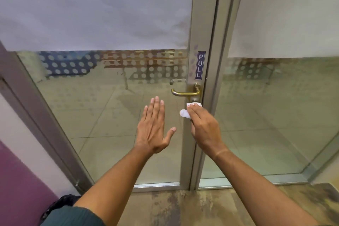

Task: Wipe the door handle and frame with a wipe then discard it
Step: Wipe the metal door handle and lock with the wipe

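brass door handle [186,92], white wipe [184,113], grey frame [197,42], dotted frosted glass [110,66]

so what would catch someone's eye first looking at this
Probably the right hand pressing a white wipe against the metal door frame, just below the brass handle. Next, the left hand, held flat and open before the glass, and the dark PULL sign above the handle.

Left grip [153,130] flat, fingers straight (thumb splayed); right grip [203,126] pressing, fingers extended
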The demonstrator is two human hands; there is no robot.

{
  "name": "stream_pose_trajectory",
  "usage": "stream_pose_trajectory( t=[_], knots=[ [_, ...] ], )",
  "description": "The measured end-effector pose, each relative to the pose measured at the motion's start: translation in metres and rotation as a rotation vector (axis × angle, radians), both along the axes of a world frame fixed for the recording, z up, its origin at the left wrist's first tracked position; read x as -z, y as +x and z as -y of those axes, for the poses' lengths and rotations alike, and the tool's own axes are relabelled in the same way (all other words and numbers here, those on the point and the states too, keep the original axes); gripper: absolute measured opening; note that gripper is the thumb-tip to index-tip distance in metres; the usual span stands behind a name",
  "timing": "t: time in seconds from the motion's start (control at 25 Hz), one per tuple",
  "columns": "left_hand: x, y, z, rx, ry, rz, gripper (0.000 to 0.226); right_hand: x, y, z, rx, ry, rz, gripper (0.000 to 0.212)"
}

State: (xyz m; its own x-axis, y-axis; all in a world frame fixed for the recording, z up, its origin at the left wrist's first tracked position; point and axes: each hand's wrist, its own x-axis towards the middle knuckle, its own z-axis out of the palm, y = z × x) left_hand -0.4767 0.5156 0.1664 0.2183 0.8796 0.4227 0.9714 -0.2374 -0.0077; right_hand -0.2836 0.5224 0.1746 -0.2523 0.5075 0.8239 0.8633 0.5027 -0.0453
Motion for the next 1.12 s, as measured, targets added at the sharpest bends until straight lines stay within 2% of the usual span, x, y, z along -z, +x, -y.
stream_pose_trajectory(
  t=[0.16,0.36,0.56,0.72,0.92,1.0,1.12],
  knots=[
    [0.007,-0.007,-0.032,-0.033,-0.019,-0.004,0.095,0.005,-0.002,-0.04,-0.013,-0.008,-0.016,0.037],
    [0.018,-0.013,-0.078,-0.042,-0.018,-0.009,0.091,0.016,-0.002,-0.074,-0.008,-0.145,-0.074,0.039],
    [0.017,-0.023,-0.14,-0.005,0.033,-0.024,0.09,0.004,-0.013,-0.118,0.04,-0.186,-0.111,0.019],
    [0.014,-0.034,-0.186,0.055,0.108,-0.035,0.092,-0.01,-0.034,-0.154,0.072,-0.214,-0.115,0.027],
    [0.014,-0.045,-0.229,0.141,0.236,-0.107,0.092,-0.019,-0.064,-0.186,0.123,-0.317,-0.093,0.024],
    [0.016,-0.046,-0.24,0.155,0.266,-0.127,0.093,-0.016,-0.07,-0.19,0.13,-0.381,-0.04,0.024],
    [0.021,-0.047,-0.249,0.184,0.324,-0.135,0.092,-0.006,-0.072,-0.185,0.14,-0.427,0.073,0.037]
  ],
)
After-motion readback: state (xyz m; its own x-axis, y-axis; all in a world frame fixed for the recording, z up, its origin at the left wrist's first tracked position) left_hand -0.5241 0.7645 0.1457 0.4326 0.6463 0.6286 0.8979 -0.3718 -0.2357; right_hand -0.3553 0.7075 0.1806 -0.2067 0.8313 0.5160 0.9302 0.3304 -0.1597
